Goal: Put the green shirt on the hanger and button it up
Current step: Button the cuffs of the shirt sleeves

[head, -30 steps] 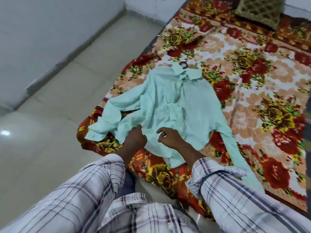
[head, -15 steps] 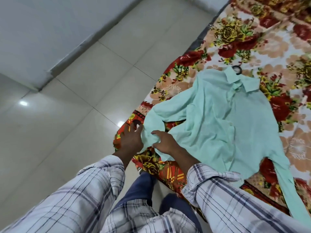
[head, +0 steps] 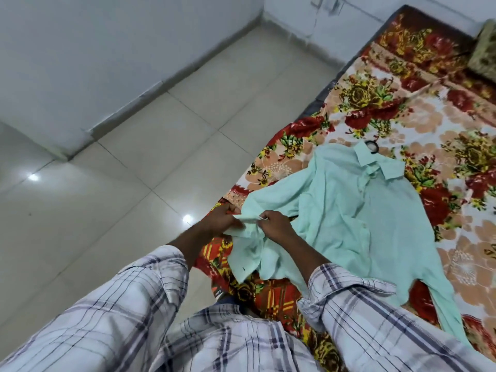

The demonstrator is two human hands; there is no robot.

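The pale green shirt (head: 357, 210) lies front up on a floral bedsheet, collar pointing away from me. A dark hanger hook (head: 372, 146) pokes out above the collar; the hanger's body is hidden inside the shirt. My left hand (head: 220, 220) and my right hand (head: 276, 226) each pinch the cuff end of the shirt's left sleeve, lifted a little above the sheet at the mattress edge. The other sleeve trails off toward the lower right.
The floral bedsheet (head: 429, 108) covers a low mattress on the right. Pale floor tiles (head: 134, 162) fill the left, bounded by a white wall (head: 94, 49). A patterned cushion (head: 485, 55) sits at the far right corner. My checked sleeves fill the foreground.
My hands left the shirt's lower front, moved left to the sleeve end and lifted the cuff between them. The camera view swung left and tilted.
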